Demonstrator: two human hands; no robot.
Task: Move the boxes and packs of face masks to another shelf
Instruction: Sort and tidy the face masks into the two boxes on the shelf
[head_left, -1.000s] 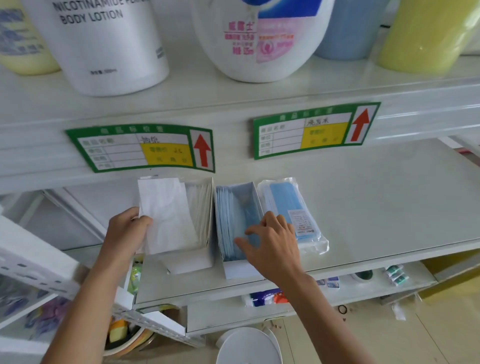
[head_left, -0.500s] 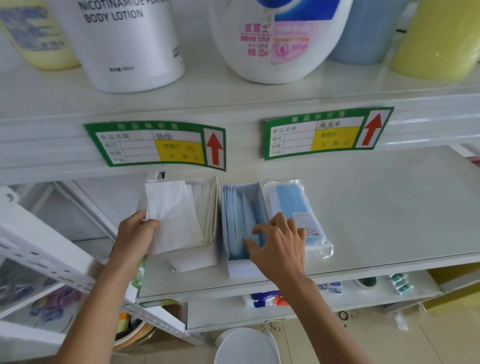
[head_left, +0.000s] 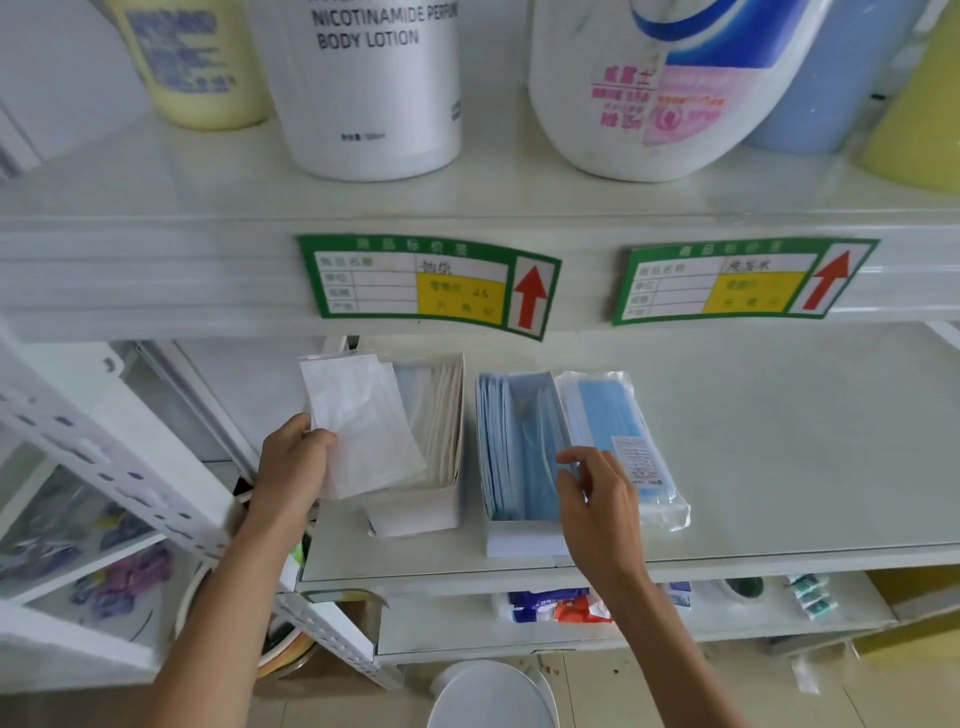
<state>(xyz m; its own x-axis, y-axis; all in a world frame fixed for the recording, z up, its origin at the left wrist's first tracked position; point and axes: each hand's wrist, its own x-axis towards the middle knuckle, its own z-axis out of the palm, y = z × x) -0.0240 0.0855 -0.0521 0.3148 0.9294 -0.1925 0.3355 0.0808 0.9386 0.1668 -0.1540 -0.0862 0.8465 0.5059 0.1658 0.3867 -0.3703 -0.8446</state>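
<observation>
Mask boxes (head_left: 519, 452) unmoved; your right hand (head_left: 597, 499) just lifted off, fingers spread, left hand (head_left: 293, 467) pinching white pack (head_left: 358, 421).

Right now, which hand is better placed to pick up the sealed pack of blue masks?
Right. The right hand hovers open at the edge of the sealed pack, its fingers over the blue box beside it. The left hand already holds a white pack.
</observation>
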